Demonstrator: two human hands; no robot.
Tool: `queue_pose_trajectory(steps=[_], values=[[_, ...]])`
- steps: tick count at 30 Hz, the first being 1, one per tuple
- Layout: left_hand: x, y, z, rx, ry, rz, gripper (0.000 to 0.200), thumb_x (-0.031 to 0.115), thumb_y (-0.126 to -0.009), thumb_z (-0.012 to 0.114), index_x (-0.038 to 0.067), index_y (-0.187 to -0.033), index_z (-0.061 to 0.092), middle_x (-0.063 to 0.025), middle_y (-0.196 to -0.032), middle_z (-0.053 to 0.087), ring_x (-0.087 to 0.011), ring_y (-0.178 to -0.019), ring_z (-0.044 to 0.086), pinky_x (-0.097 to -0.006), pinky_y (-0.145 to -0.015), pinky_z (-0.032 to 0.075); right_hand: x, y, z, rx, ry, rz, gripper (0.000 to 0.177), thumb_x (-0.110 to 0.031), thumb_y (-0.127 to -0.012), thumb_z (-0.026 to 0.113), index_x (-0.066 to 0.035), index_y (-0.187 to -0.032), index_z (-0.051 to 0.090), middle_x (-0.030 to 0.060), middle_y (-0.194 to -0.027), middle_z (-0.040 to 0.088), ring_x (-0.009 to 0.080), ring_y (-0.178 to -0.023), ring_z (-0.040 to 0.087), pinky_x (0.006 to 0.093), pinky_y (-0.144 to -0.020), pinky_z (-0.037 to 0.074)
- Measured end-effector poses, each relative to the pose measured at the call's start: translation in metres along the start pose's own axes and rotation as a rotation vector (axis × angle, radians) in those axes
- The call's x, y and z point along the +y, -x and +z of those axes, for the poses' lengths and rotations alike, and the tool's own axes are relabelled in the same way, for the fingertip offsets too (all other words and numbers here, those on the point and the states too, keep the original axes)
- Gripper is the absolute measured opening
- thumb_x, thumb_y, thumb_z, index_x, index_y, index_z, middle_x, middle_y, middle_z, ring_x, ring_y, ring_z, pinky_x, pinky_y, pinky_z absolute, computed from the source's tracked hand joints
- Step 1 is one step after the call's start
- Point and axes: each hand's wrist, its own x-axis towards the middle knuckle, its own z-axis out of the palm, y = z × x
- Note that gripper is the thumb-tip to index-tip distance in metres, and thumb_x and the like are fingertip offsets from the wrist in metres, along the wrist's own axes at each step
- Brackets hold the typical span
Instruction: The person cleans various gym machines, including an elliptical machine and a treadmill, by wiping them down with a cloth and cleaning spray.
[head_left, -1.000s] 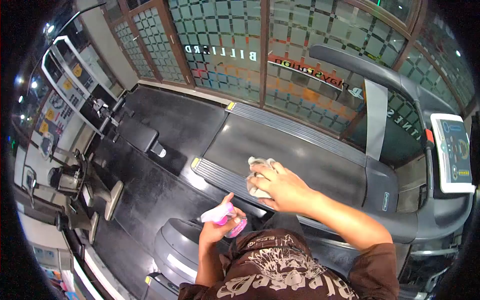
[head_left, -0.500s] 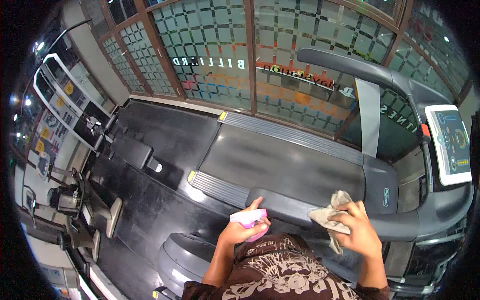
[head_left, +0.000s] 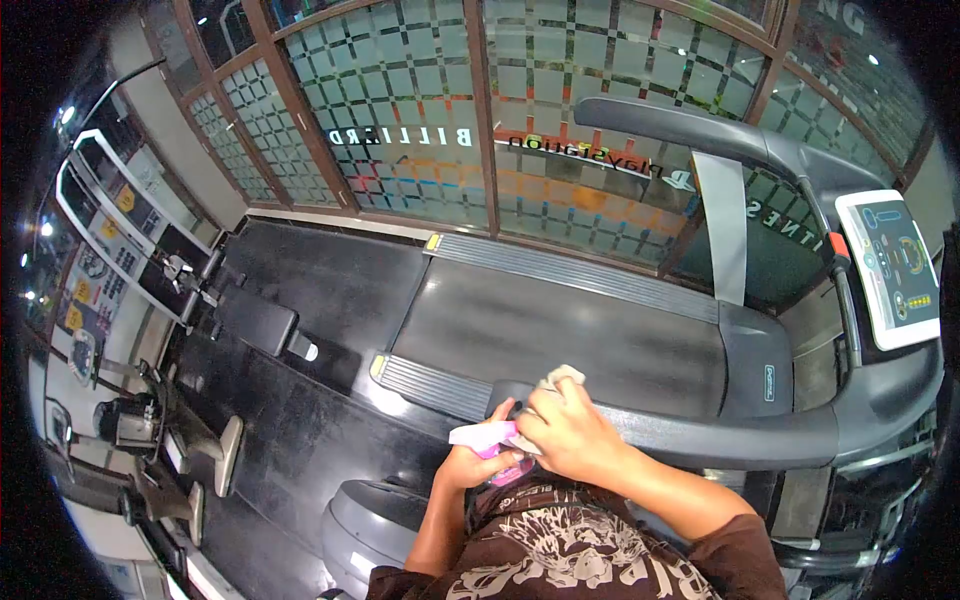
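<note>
My left hand (head_left: 466, 466) is closed around a spray bottle (head_left: 484, 435) with a white and pink trigger head, held upright in front of my shirt. Its lower part is mostly hidden by the fingers. Right beside it, my right hand (head_left: 578, 432) grips a crumpled beige cloth (head_left: 565, 376) over the near end of the treadmill handrail (head_left: 700, 437). Much of the cloth is covered by my fingers. In this view the right hand overlaps the bottle's nozzle side.
Beyond the handrail lies the treadmill belt (head_left: 560, 325), with its console (head_left: 890, 265) at the right. A weight bench (head_left: 255, 318) and other gym machines stand at the left. Glass panels (head_left: 400, 110) line the back. A rounded grey machine cover (head_left: 365, 530) is near my left forearm.
My right hand has moved left along the handrail with the cloth, from its middle to its near end beside the spray bottle. My left hand stays almost in place.
</note>
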Motion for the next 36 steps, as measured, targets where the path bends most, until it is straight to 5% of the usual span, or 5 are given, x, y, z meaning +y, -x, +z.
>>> queue_pose_trajectory(steps=[3,7,17,23,36], values=[[-0.017,0.003,-0.002,-0.012,0.219,-0.119,0.094,0.003,-0.080,0.078,-0.006,-0.154,0.022,-0.0127,-0.143,0.048,-0.0201,-0.134,0.043,-0.0375,-0.114,0.031,-0.004,-0.013,-0.001,-0.007,-0.010,0.013,0.031,-0.017,-0.071,0.071,-0.007,-0.099,0.064,0.0119,-0.099,0.055,0.0373,-0.096,0.053,0.0458,-0.085,0.049],[-0.016,0.006,0.004,0.060,0.027,-0.009,0.058,0.009,-0.084,0.078,-0.006,-0.134,0.053,-0.0206,-0.140,0.052,-0.0211,-0.125,0.051,-0.0384,-0.109,0.037,0.004,0.015,-0.025,-0.071,0.006,0.013,0.030,-0.018,-0.071,0.074,-0.014,-0.100,0.067,0.0089,-0.104,0.058,0.0359,-0.098,0.054,0.0439,-0.085,0.049],[0.000,0.003,0.016,-0.100,0.216,-0.132,0.097,0.004,-0.083,0.077,-0.002,-0.154,0.012,-0.0072,-0.092,0.066,-0.0185,-0.094,0.067,-0.0353,-0.092,0.050,0.044,0.131,-0.145,-0.173,0.056,0.528,0.017,-0.021,-0.066,0.075,-0.009,-0.076,0.068,0.0098,-0.082,0.062,0.0330,-0.078,0.063,0.0431,-0.077,0.051],[0.004,0.002,0.015,-0.135,0.233,-0.139,0.115,0.001,-0.082,0.076,0.002,-0.154,-0.014,-0.0049,-0.088,0.063,-0.0255,-0.096,0.068,-0.0443,-0.096,0.049,0.022,0.065,-0.067,-0.052,0.164,0.244,0.023,-0.027,-0.068,0.075,-0.010,-0.077,0.063,0.0094,-0.084,0.060,0.0314,-0.079,0.061,0.0438,-0.079,0.049],[-0.001,0.004,0.029,-0.043,0.325,-0.036,0.081,0.003,-0.083,0.076,-0.001,-0.149,0.030,-0.0095,-0.092,0.069,-0.0202,-0.093,0.068,-0.0379,-0.102,0.044,0.019,0.107,-0.111,-0.098,-0.187,0.379,0.033,-0.015,-0.062,0.079,-0.009,-0.090,0.062,0.0081,-0.099,0.062,0.0315,-0.093,0.056,0.0418,-0.088,0.046]])
